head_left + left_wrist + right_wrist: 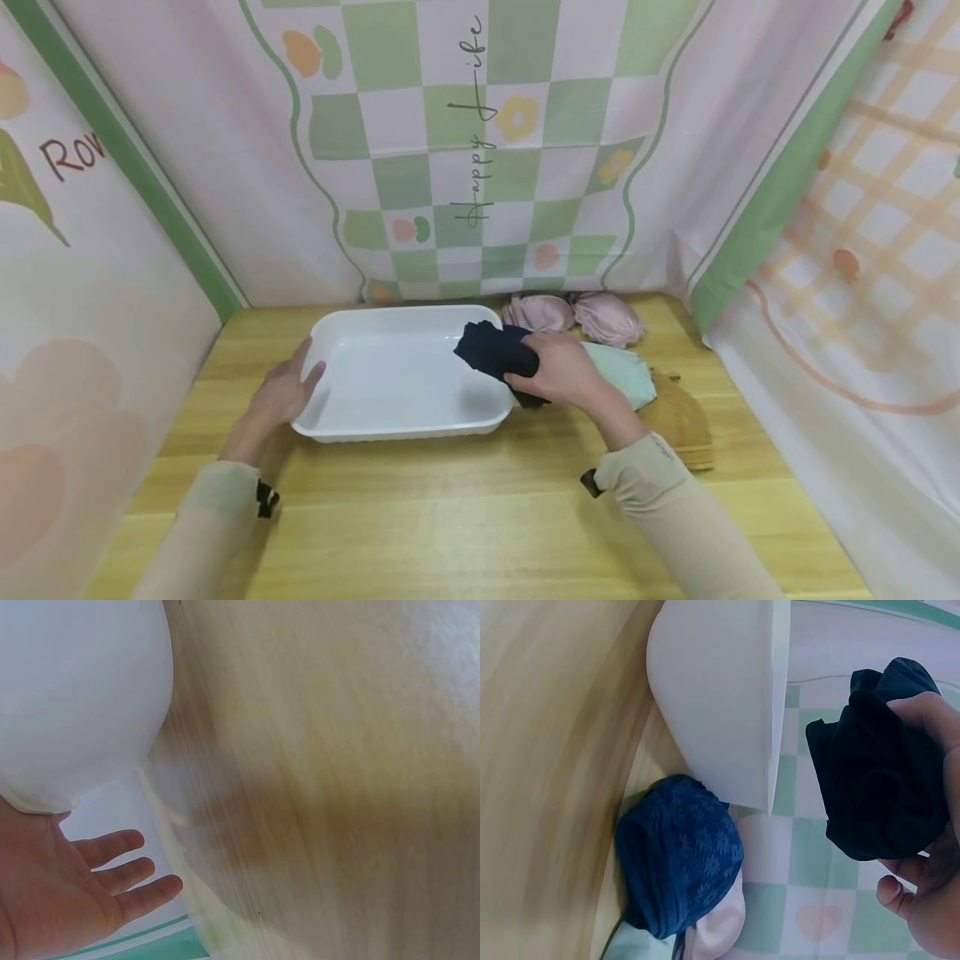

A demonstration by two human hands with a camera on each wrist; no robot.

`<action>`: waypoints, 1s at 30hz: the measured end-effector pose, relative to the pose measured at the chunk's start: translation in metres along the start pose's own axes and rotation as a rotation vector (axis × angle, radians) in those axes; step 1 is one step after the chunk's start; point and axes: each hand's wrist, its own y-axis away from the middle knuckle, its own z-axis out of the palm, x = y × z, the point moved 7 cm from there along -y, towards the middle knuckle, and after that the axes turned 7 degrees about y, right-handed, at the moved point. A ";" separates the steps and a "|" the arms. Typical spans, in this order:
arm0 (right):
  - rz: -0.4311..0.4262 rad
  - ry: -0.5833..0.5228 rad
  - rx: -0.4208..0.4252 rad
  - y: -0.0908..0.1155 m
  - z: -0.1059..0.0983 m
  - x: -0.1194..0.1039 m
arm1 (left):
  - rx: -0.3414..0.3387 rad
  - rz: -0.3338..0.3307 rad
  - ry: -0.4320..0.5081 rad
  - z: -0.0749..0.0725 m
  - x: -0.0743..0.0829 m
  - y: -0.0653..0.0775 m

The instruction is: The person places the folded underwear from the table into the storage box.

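Note:
My right hand (562, 367) grips a bunched black cloth garment (495, 350) above the right rim of a white rectangular tray (405, 432). In the right wrist view, thumb and fingers press into the folds of the black garment (885, 772). At the tray's left end my left hand (281, 392) rests on the rim, thumb on the inner side. Its other fingers (124, 874) stretch out straight along the outside in the left wrist view. Below the right hand lies a navy bra (686, 855) with a floral lace cup, beside the tray.
A pink bra (607, 318) lies at the back right against the curtain (300, 275). Nearer are a mint-green garment (622, 375) and a mustard bra (675, 421). All rest on the wooden table (420, 517), with printed curtains at its back and sides.

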 end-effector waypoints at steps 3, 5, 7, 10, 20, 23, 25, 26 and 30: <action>-0.016 -0.002 0.001 -0.004 -0.001 -0.005 | -0.005 -0.003 -0.002 0.000 0.000 0.000; -0.028 -0.003 0.007 -0.006 -0.003 -0.009 | -0.007 -0.007 -0.002 -0.001 0.000 0.000; -0.044 0.002 0.012 -0.008 -0.004 -0.012 | -0.009 -0.010 -0.004 -0.001 0.000 0.000; -0.061 -0.001 0.014 -0.011 -0.005 -0.018 | -0.010 -0.011 -0.007 0.000 0.001 0.000; -0.123 0.025 0.010 -0.024 -0.002 -0.037 | -0.005 -0.001 -0.011 0.000 0.001 0.002; -0.138 0.040 0.013 -0.028 0.002 -0.041 | -0.006 0.000 -0.018 0.000 0.001 0.002; -0.151 0.049 0.013 -0.030 0.005 -0.043 | -0.006 0.000 -0.022 0.000 0.002 0.002; -0.155 0.059 0.009 -0.031 0.008 -0.044 | -0.006 0.000 -0.022 0.000 0.002 0.002; -0.178 0.084 -0.001 -0.033 0.014 -0.047 | -0.006 -0.006 -0.020 -0.001 0.003 0.004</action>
